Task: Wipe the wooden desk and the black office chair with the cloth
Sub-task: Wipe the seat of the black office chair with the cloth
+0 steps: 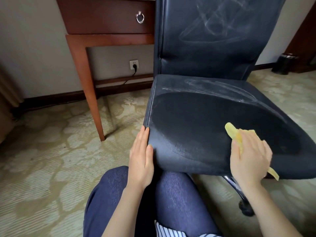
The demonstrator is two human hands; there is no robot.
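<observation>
The black office chair [205, 117] fills the centre and right, its seat tipped toward me and streaked with pale wipe marks on seat and backrest. My right hand [248, 156] presses a yellow cloth [233, 134] flat onto the seat's front right part; the cloth sticks out above and below the hand. My left hand [141, 158] lies flat against the seat's front left corner, thumb on top, fingers straight, steadying it. The wooden desk [102, 31] stands at the upper left, with a drawer and one leg showing.
A metal ring pull [140, 17] hangs on the desk drawer. A wall socket with a black plug [134, 65] sits under the desk. A black bin [285, 64] stands at the far right. Patterned carpet [51, 151] covers the floor. My knees in blue trousers [171, 199] are just below the seat.
</observation>
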